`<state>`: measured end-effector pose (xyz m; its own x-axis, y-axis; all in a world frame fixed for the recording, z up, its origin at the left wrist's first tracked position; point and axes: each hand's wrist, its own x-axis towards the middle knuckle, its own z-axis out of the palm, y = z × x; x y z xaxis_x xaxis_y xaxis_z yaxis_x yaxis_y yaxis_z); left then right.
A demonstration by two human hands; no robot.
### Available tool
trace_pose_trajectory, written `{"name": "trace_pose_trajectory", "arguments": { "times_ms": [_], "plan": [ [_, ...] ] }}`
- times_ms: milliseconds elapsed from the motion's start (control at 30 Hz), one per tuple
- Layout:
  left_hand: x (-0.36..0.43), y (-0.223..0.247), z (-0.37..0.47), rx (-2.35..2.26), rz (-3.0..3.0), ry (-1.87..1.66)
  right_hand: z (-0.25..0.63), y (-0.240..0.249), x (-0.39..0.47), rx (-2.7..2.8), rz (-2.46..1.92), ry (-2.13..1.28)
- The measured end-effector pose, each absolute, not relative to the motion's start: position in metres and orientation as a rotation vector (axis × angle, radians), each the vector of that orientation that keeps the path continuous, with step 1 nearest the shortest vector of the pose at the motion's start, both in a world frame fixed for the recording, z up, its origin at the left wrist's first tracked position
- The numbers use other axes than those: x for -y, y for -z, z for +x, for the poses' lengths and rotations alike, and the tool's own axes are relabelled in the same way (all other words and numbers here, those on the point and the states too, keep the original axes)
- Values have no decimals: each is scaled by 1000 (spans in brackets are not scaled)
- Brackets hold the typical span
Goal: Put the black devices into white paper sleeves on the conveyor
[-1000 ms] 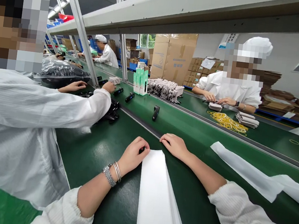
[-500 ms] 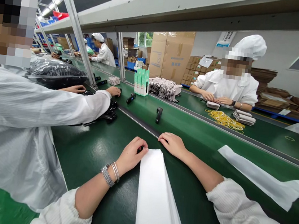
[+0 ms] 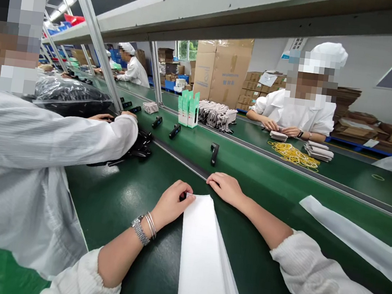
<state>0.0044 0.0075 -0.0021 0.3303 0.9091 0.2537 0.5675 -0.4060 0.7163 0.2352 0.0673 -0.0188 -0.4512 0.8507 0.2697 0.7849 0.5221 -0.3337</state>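
Observation:
My left hand (image 3: 174,201) pinches the top left corner of a stack of long white strips (image 3: 204,257), its thumb on the upper strip and its fingers curled. The strips fan out slightly along their right side toward me. My right hand (image 3: 225,188) rests by the metal rail (image 3: 179,162) just beyond the stack, fingers loosely stretched and holding nothing. Beyond it, on the green belt, a small black device (image 3: 213,154) stands upright. A loose white strip (image 3: 352,238) lies on the belt to the right of my right hand.
More black devices (image 3: 174,131) and green-and-white boxes (image 3: 188,109) stand farther left. A co-worker's sleeve (image 3: 111,139) reaches over black items at left. Opposite, another person (image 3: 294,106) handles grey bundles beside yellow rubber bands (image 3: 293,155). A shelf beam (image 3: 212,13) crosses overhead.
The black devices, green boxes and loose white strip have shifted right with the belt. Another black device stands near the left co-worker, whose hand has drawn back left. My hands stay put.

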Motion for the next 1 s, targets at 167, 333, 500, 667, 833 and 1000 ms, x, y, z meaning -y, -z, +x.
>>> {"name": "trace_pose_trajectory", "arguments": {
  "times_ms": [167, 333, 500, 667, 833, 1000],
  "plan": [
    [-6, 1, 3, -1311, 2082, -894, 234, 19, -65, 2359, -1358, -224],
    [-4, 0, 2, -1326, 2101, -878, 234, 19, -63, 2357, -1352, -218],
    [-5, 3, 1, -1309, 2188, -777, 235, 19, -63, 2357, -1365, -220],
    [-7, 6, 2, -1260, 2217, -822, 235, 17, -65, 2357, -1353, -246],
    [-7, 5, 2, -1261, 2260, -826, 246, 14, -80, 2145, -1584, -54],
    [-5, 4, 3, -1245, 2315, -793, 275, 24, -107, 1948, -1937, -28]
  ]
}}
